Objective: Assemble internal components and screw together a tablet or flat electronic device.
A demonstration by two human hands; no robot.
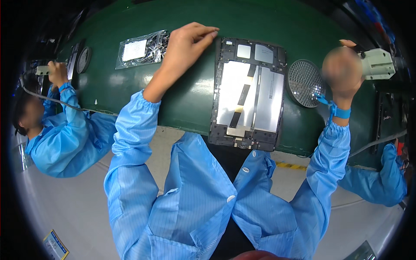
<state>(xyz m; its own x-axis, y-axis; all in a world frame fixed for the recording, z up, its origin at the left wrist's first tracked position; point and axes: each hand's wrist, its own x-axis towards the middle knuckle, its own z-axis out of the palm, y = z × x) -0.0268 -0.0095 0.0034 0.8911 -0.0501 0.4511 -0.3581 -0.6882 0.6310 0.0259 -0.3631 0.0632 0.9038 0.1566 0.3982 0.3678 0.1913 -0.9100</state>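
Head view: both bare hands above a green worktop (182, 108), blue sleeves reaching up to them.
Tablet: opened, inner side up, at the worktop's near edge between the hands; silver plates and a slanting dark strip show on the tablet (249, 93).
Left grip: left hand (190, 41) near the tablet's upper left corner, thumb and forefinger tips almost meeting; cannot tell if anything tiny is between.
Right grip: right hand (344, 71) right beside a pale device (378, 64); blur hides the fingers, so openness and hold cannot be told.
Dish: round dish (303, 73) between tablet and right hand.
Bag: clear bag (135, 50) of dark parts, left of the left hand.
Co-workers: person (65, 138) at left, sleeve (377, 182) at right.
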